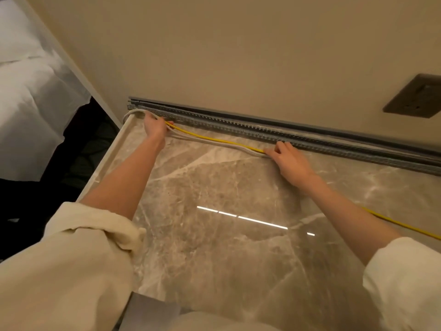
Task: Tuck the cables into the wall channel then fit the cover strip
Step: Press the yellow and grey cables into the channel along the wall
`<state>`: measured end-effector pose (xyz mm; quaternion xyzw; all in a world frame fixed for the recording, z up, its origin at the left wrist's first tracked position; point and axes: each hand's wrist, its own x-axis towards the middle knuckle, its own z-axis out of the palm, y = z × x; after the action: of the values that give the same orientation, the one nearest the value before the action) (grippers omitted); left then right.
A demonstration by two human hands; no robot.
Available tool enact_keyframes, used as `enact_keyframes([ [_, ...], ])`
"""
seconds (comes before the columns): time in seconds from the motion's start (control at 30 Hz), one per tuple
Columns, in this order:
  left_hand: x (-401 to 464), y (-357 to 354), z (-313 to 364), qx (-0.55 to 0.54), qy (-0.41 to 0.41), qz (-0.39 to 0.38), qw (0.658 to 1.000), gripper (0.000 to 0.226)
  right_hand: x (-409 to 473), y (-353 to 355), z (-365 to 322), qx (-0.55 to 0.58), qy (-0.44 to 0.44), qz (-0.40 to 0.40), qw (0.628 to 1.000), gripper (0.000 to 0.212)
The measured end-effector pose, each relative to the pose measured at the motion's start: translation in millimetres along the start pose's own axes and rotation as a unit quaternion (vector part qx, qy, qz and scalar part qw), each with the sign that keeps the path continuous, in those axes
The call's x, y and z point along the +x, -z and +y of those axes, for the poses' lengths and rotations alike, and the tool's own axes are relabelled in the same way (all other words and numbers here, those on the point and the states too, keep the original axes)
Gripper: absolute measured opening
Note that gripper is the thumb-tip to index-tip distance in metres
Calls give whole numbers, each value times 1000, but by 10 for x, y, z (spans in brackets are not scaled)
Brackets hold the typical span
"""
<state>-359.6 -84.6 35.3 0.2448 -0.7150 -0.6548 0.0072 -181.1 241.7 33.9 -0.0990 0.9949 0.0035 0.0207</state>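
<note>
A grey slotted wall channel [238, 126] runs along the foot of the beige wall, above the back edge of a marble top [214, 247]. A yellow cable [214, 139] and pale grey cables [205, 142] lie together on the marble just in front of the channel. My left hand [155, 126] grips the bundle near the channel's left end. My right hand [290, 162] pinches the same bundle farther right, fingertips by the channel's lower edge. The yellow cable reappears past my right forearm [401, 224]. A plain grey strip [310, 126] lies along the channel's top; I cannot tell if it is the cover.
A dark wall socket plate [415, 96] sits on the wall at the right. The marble top ends at a raised left edge [105, 163], beyond which the floor is dark. A bed with white sheets [26, 91] stands at the left.
</note>
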Motion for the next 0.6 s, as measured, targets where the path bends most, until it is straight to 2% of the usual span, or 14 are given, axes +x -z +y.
enact_keyframes([
  [0.1,-13,5,-16,49,-1,10,999,57,55,-4,27,-5,-13,-2,1000,47],
  [0.2,-74,-21,-55,159,-22,24,987,50,59,-37,32,-13,-18,0,1000,46],
  [0.27,-193,-108,-97,271,-45,52,960,48,28,-55,52,-14,-26,4,1000,41],
  [0.33,-411,-234,-145,367,-81,121,919,41,-35,-71,101,-9,-32,3,999,38],
  [0.4,-666,-354,-206,421,-153,139,883,38,-144,-73,177,7,-45,-2,999,34],
  [0.43,-766,-409,-258,437,-210,108,868,38,-213,-73,225,14,-52,-3,999,31],
  [0.53,-1014,-612,-395,447,-377,-69,809,40,-477,-81,385,30,-62,-5,998,29],
  [0.6,-1192,-810,-417,422,-426,-178,780,41,-684,-83,502,35,-74,-11,997,31],
])
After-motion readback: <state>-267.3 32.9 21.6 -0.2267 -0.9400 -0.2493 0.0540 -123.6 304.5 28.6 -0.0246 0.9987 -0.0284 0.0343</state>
